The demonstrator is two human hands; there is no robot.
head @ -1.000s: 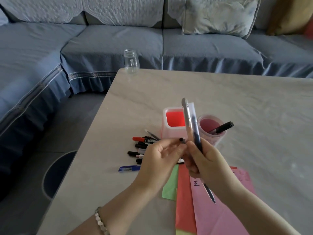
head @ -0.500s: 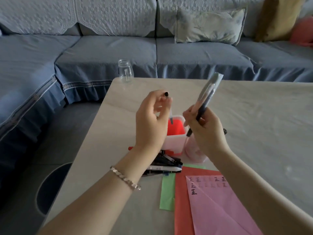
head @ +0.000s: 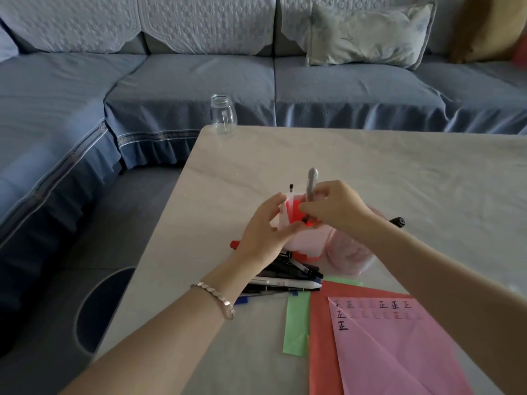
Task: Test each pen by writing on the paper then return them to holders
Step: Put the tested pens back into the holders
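My right hand (head: 335, 209) pinches a grey pen (head: 312, 182) upright, its lower end down inside the square pink holder (head: 299, 243) with the red inside. A thin pen with a black tip (head: 291, 188) sticks up from that holder's far left corner. My left hand (head: 263, 228) curls round the holder's near left corner, thumb on its front. Behind my right wrist stands a round pink holder (head: 352, 253) with a black marker (head: 398, 222) in it. Several pens (head: 288, 276) lie in a pile in front of the holders. The pink paper (head: 399, 346) bears written marks.
Red paper (head: 320, 337) and a green strip (head: 296, 323) lie under and beside the pink sheet. A glass jar (head: 224, 114) stands at the table's far left corner. The table's left edge (head: 159, 232) drops to the floor; a blue sofa (head: 199, 81) wraps round behind.
Both hands came down from above the table to the square holder. The thin pen left my left hand and now stands in the holder. The grey pen swung upright and went in.
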